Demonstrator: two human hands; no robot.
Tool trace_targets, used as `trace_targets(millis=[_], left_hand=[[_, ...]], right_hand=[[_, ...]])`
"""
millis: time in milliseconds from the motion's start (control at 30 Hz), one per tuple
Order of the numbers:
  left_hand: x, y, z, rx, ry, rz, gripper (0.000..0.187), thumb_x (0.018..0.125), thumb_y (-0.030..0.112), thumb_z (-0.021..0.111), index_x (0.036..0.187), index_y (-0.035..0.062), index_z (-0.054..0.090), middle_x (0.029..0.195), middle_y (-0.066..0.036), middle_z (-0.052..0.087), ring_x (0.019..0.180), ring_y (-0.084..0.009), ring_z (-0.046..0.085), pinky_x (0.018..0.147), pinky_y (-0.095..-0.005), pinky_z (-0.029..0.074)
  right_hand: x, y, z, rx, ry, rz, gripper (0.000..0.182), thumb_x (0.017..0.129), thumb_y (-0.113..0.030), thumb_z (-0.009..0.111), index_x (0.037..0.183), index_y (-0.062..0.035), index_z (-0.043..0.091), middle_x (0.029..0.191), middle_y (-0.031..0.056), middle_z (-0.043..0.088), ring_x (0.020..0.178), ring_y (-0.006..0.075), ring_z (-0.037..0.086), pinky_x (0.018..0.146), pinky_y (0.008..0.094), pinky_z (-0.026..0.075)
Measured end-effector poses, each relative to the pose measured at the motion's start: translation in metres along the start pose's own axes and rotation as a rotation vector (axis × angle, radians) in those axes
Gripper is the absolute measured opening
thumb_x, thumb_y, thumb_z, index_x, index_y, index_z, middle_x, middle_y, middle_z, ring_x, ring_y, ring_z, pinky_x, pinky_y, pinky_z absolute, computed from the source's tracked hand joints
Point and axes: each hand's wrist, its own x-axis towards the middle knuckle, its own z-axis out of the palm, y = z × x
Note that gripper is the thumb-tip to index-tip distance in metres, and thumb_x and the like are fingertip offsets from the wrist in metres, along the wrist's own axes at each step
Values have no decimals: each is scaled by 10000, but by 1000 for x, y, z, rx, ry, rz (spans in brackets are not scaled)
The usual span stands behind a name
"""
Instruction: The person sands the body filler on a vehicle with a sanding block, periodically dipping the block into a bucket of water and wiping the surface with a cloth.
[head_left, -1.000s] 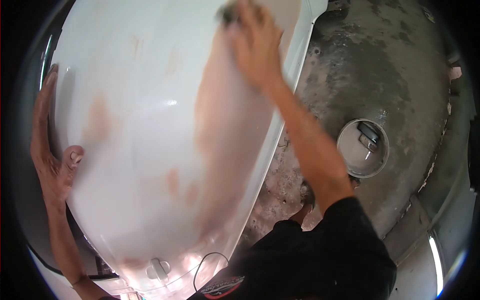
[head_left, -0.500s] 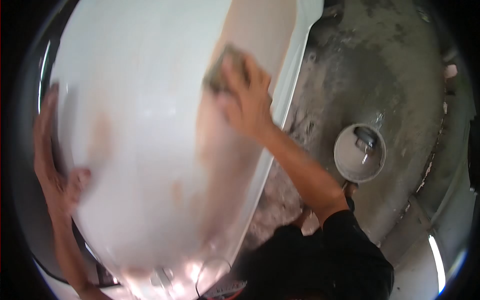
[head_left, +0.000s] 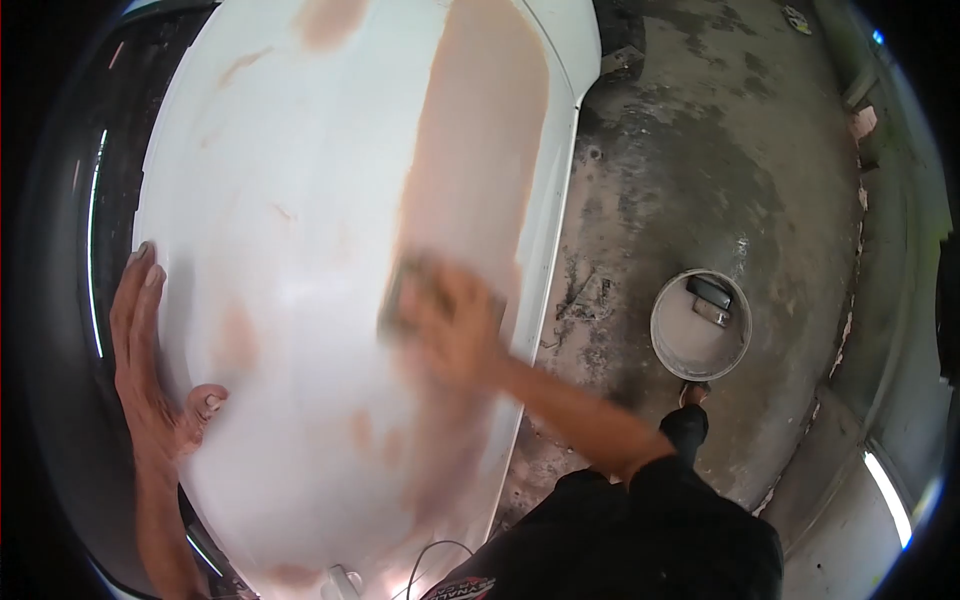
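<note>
A white car body panel (head_left: 300,180) spreads out below me, with a long reddish-brown sanded strip (head_left: 480,150) down its right side. My right hand (head_left: 455,325) is closed over a dark greenish-grey sanding block (head_left: 396,300), pressed flat at the strip's left edge; motion smears both. At the panel's left edge lies my left hand (head_left: 155,370), open, fingers stretched and thumb apart on the white paint. Smaller brownish patches (head_left: 235,340) mark the white surface.
On the wet concrete floor (head_left: 700,180) to the right stands a round bucket (head_left: 654,345) of cloudy liquid holding dark blocks (head_left: 710,292). My foot (head_left: 694,393) is just below it. A thin cable (head_left: 425,548) curves over the panel's near end.
My right hand and the block have moved down along the strip, nearer my body. The left hand stays on the panel's edge. The camera view has shifted, showing more of the panel's far end.
</note>
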Motion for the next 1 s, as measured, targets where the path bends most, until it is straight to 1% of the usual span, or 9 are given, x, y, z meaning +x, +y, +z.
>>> trace_targets(millis=[200, 400, 533, 633, 700, 767, 933, 967, 1000], left_hand=[[3, -7, 1, 85, -19, 29, 1052, 740, 805, 623, 1477, 75, 450, 1522, -212, 413, 1420, -386, 384, 1150, -551, 337], [-1, -9, 4, 80, -6, 46, 1074, 699, 830, 629, 1479, 111, 460, 1503, -192, 455, 1403, -382, 417, 1143, -547, 358], [-7, -16, 6, 78, 50, 101, 1074, 673, 842, 639, 1469, 139, 482, 1490, -185, 477, 1390, -375, 441, 1135, -548, 377], [-6, -21, 6, 47, -2, 99, 1061, 687, 835, 621, 1504, 186, 429, 1545, -142, 421, 1437, -341, 385, 1171, -586, 314], [-7, -21, 6, 50, 16, 86, 1077, 669, 831, 645, 1482, 149, 462, 1505, -173, 462, 1393, -359, 441, 1144, -560, 363], [-8, -20, 6, 40, 23, 87, 1082, 661, 819, 664, 1474, 130, 475, 1491, -183, 478, 1375, -365, 465, 1135, -547, 382], [-9, -18, 5, 70, 41, 127, 1045, 710, 813, 635, 1484, 133, 461, 1509, -173, 462, 1389, -360, 449, 1141, -553, 369], [-8, -17, 7, 71, 51, 124, 1042, 719, 816, 626, 1489, 135, 454, 1513, -172, 457, 1392, -359, 446, 1143, -556, 365], [-8, -18, 6, 83, 40, 121, 1054, 718, 831, 609, 1494, 137, 445, 1515, -170, 454, 1393, -359, 444, 1144, -562, 361]], right_hand=[[229, 134, -78, 25, 352, 471, 570, 1009, -328, 424, 1495, -30, 405, 1376, 289, 496, 1262, 458, 453, 1093, 501, 336], [26, -25, -5, 34, 81, 426, 581, 924, -320, 576, 1483, -202, 466, 1496, 299, 358, 1247, 525, 371, 1046, 625, 335], [-72, -46, 15, 148, 68, -141, 557, 900, -360, 615, 1433, -220, 540, 1478, 322, 359, 1272, 520, 360, 1036, 613, 352], [56, 45, -9, -18, 235, 140, 634, 969, -365, 531, 1527, -99, 394, 1411, 341, 417, 1214, 451, 454, 1018, 563, 324], [147, 106, -44, 1, 274, 56, 453, 963, -291, 528, 1314, -6, 563, 1286, 275, 546, 1198, 382, 523, 1023, 532, 362], [189, 148, -54, -34, 357, 276, 580, 1010, -333, 428, 1510, -40, 382, 1399, 289, 472, 1256, 462, 460, 1101, 504, 331], [54, 34, -2, 15, 348, 344, 524, 969, -292, 491, 1427, -38, 470, 1426, 306, 431, 1286, 447, 444, 1045, 631, 332], [0, -17, 3, -52, 70, 510, 618, 970, -355, 484, 1511, -79, 378, 1462, 331, 359, 1304, 511, 391, 1057, 651, 304], [-65, -44, 19, 137, -23, 419, 599, 858, -235, 634, 1444, -190, 513, 1488, 324, 311, 1274, 533, 377, 1030, 625, 354]])
